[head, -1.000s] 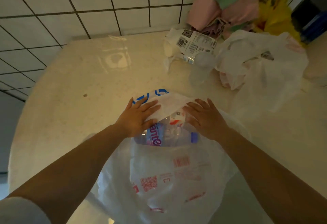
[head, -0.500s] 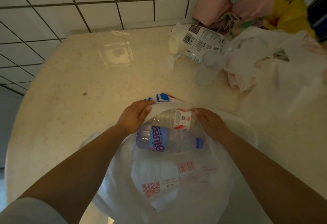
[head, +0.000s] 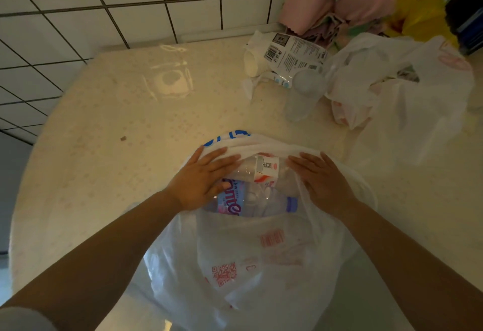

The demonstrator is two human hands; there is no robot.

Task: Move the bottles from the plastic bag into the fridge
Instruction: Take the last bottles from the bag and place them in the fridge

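The thin white plastic bag with red print (head: 261, 265) sat at the near edge of the pale speckled desk (head: 104, 134), at about six o'clock in the view, its mouth facing up toward the wearer. Both hands lay on the far rim of that mouth, apparently to spread it so the contents could be reached. The left hand (head: 201, 181) rested at nine o'clock of the opening, fingers straight and flat on the film and holding nothing. The right hand (head: 321, 181) lay at three o'clock, likewise flat with relaxed fingers pressing the plastic outward.

Between them, inside the bag, lay a clear plastic bottle with a pink-and-blue label and a purple cap (head: 251, 205), on its side, and beyond it, toward twelve o'clock, a second clear bottle with a white-and-red label (head: 258, 169). Neither was gripped; no fridge was in view, so the transfer looked not yet begun.

At two o'clock lay another crumpled white plastic bag (head: 418, 95).
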